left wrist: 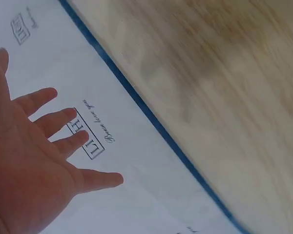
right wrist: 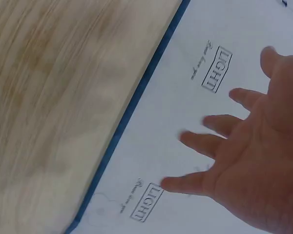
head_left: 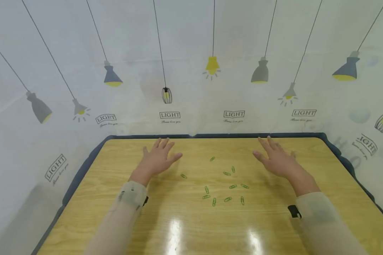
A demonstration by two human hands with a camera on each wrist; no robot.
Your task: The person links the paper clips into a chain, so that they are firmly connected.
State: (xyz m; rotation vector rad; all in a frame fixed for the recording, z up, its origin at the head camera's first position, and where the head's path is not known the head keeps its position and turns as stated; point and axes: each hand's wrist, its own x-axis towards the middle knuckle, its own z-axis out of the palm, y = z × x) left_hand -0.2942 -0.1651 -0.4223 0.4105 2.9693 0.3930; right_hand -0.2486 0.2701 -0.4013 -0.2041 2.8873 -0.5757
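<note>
**11 green paper clips on the table, two hands spread over it**

Surface: your table [head_left: 92, 198] is pale yellow wood grain, glossy, with two bright reflections [head_left: 174, 233] on the near part. Dark blue edging [head_left: 344, 163] runs along the far side and down both flanks. White wall covering [head_left: 185, 39] rises behind and to either side, printed with hanging lamps [head_left: 212, 65] and LIGHT signs [head_left: 170, 115].

Counts:
- Paper clips [head_left: 233, 186]: 11, scattered between your hands, mostly nearer to you than the hands are. One sits out by your left hand [head_left: 157, 156], one is farthest back, the other nine lie in a loose group.
- Lamps: nine in the head view, the rightmost cut by the frame edge; some printed rays also show at the left edge.
- LIGHT signs: six, the rightmost creased.
- Hands: two. Left has fingers straight and apart, palm visible in its wrist view. Right hand [head_left: 279, 161] is the same, digits fanned, well apart from the left.
- Sleeves [head_left: 115, 221]: two, light-coloured, a small black piece [head_left: 294, 211] beside each cuff.
</note>
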